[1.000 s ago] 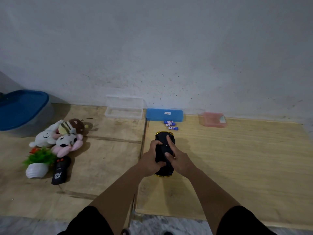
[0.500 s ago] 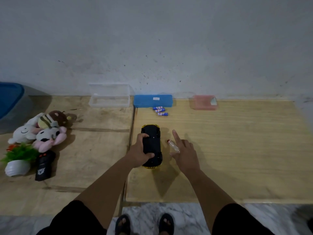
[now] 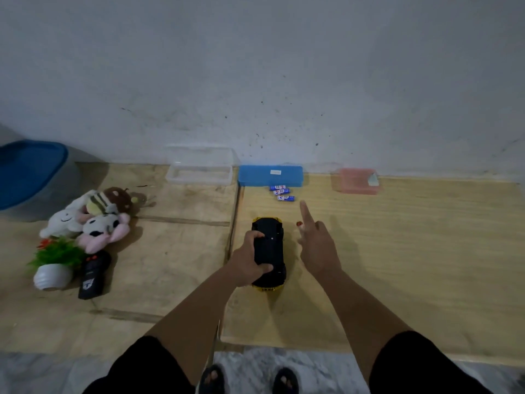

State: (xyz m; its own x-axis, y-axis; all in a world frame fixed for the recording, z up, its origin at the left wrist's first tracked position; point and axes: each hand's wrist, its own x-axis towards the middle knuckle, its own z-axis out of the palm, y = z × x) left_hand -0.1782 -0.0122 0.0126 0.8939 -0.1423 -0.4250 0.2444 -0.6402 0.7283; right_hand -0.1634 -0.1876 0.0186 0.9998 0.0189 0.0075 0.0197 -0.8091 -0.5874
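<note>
Smooth black plastic toy car [image 3: 272, 243], yellow-edged, lies on the grained wooden bench [image 3: 412, 265], clasped by the left grip [image 3: 247, 263]. The right grip [image 3: 318, 248] is just right of it, one finger straight, hold unclear.

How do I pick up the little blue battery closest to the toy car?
Pinch the nearest battery across its middle, coming from above. It lies flat on its side on the board, long sides open, with a small gap to the next battery, so there looks to be room on both sides.
</note>
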